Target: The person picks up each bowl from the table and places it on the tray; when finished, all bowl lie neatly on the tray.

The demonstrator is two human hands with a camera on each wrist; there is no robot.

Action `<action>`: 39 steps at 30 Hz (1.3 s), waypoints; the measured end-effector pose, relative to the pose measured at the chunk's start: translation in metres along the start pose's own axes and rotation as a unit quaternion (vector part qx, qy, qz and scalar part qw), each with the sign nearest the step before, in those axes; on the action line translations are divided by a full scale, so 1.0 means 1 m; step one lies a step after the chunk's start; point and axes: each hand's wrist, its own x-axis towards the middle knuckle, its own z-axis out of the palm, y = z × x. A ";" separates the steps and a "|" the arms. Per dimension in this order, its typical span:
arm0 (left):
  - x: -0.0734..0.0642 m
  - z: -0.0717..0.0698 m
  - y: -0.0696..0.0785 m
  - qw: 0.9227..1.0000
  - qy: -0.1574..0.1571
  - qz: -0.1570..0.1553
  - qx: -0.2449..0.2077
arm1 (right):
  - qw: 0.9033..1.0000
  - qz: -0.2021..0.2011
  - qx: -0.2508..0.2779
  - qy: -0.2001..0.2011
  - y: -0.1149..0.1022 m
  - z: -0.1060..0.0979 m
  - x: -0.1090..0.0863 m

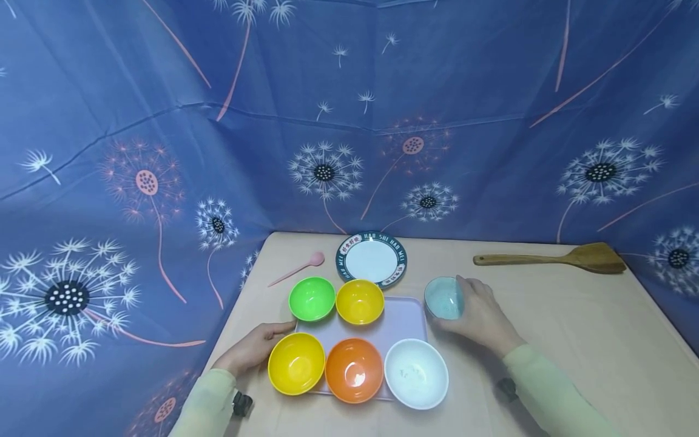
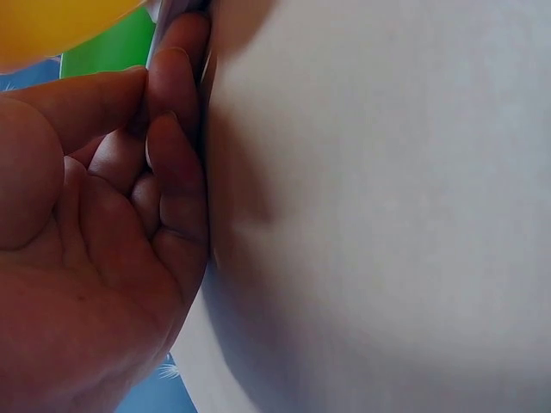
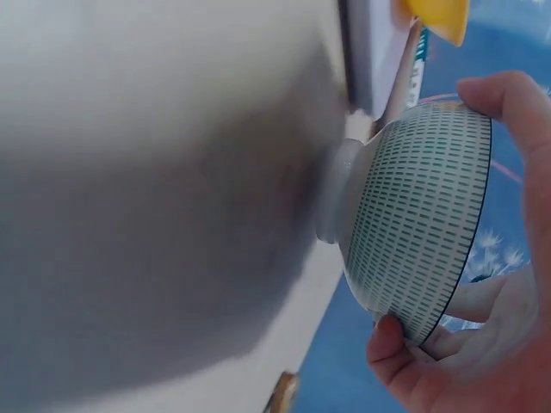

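Observation:
My right hand (image 1: 483,315) grips a light blue-green bowl (image 1: 441,298) by its rim, just right of the lavender tray (image 1: 406,317). In the right wrist view the bowl (image 3: 422,206) shows small green dashes outside, its foot close over the table. My left hand (image 1: 256,346) pinches the tray's left edge, its fingers (image 2: 176,163) curled low by the tabletop. On the tray sit a green bowl (image 1: 312,299) and a yellow bowl (image 1: 360,302) at the back. Along the front stand a larger yellow bowl (image 1: 297,364), an orange bowl (image 1: 354,371) and a white bowl (image 1: 416,374).
Behind the tray lies a white plate (image 1: 371,261) with a dark green lettered rim. A pink spoon (image 1: 300,267) is left of it. At the back right rests a wooden spatula (image 1: 551,258). Blue dandelion-print cloth (image 1: 349,121) hangs behind the table and along its left side.

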 end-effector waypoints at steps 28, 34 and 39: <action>0.001 0.012 0.008 1.000 0.004 -0.009 0.005 | 0.996 -0.003 0.005 -0.084 -0.051 0.028 0.013; 0.000 0.012 0.009 1.000 0.001 -0.011 -0.012 | 0.996 0.003 0.003 -0.087 -0.048 0.029 0.012; 0.001 0.011 0.010 1.000 -0.001 -0.010 -0.012 | 0.996 0.009 0.008 -0.093 -0.046 0.028 0.011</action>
